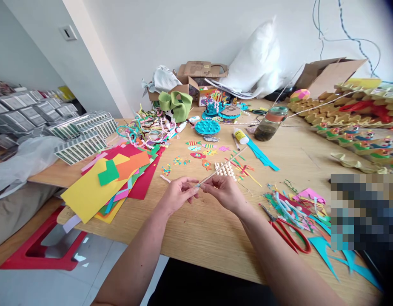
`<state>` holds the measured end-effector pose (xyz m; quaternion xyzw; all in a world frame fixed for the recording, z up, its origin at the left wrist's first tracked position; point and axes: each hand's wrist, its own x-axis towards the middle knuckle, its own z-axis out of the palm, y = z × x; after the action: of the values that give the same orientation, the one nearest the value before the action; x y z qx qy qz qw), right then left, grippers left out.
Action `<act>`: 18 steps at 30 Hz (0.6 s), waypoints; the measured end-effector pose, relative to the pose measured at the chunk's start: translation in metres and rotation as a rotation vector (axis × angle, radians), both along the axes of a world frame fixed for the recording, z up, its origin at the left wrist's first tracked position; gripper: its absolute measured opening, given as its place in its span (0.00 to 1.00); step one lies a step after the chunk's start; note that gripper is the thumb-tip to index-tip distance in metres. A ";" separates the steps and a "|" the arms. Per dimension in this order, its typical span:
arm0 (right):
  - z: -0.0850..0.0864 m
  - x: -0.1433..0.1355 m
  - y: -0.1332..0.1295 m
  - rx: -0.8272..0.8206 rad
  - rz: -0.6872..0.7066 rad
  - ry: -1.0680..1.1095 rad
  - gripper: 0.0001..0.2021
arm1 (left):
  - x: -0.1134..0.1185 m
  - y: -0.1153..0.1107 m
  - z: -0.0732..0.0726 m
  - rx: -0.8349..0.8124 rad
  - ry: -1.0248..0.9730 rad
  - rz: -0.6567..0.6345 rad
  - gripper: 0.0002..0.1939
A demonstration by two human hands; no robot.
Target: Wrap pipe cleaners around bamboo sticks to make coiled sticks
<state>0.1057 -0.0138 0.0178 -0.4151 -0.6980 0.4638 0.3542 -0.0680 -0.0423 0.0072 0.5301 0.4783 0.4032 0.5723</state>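
Note:
Fingertips of my left hand [179, 193] and my right hand [223, 191] meet above the table, both pinching one end of a thin pale stick-like strip [228, 162]. The strip slants away to the upper right, and a tiny bluish bit shows at the pinch. Just beyond my right hand is a block of small cream-coloured beads or pellets [225, 170]. Decorated paper fish [206, 163] lie flat past my fingers. A short pale pink piece [165, 179] rests beside my left hand. Small coloured paper dots [166, 170] are scattered farther out.
Coloured paper sheets [84, 191] are piled left. Red-handled scissors [292, 236] and paper scraps [295, 212] lie right. Behind stand a glue bottle [241, 136], a lidded jar [269, 125] and a blue egg-tray piece [207, 127]. Egg trays [343, 108] holding small figures fill the far right.

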 end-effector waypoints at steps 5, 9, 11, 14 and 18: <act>-0.004 -0.001 0.002 -0.053 -0.027 0.015 0.12 | 0.008 -0.003 -0.006 0.439 0.399 0.171 0.15; -0.006 -0.002 0.002 -0.040 -0.047 -0.002 0.13 | 0.011 -0.005 -0.006 0.729 0.595 0.243 0.05; -0.007 -0.002 0.002 -0.036 -0.045 -0.001 0.13 | 0.011 -0.005 -0.006 0.773 0.631 0.260 0.05; -0.006 -0.003 0.001 -0.010 -0.040 0.008 0.12 | 0.011 -0.005 -0.006 0.780 0.660 0.266 0.05; -0.002 -0.002 0.000 0.039 -0.022 0.013 0.09 | 0.011 -0.006 -0.006 0.737 0.655 0.245 0.06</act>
<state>0.1034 -0.0141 0.0153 -0.4130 -0.6999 0.4488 0.3717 -0.0574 -0.0479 0.0016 0.7353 0.5175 0.4220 0.1158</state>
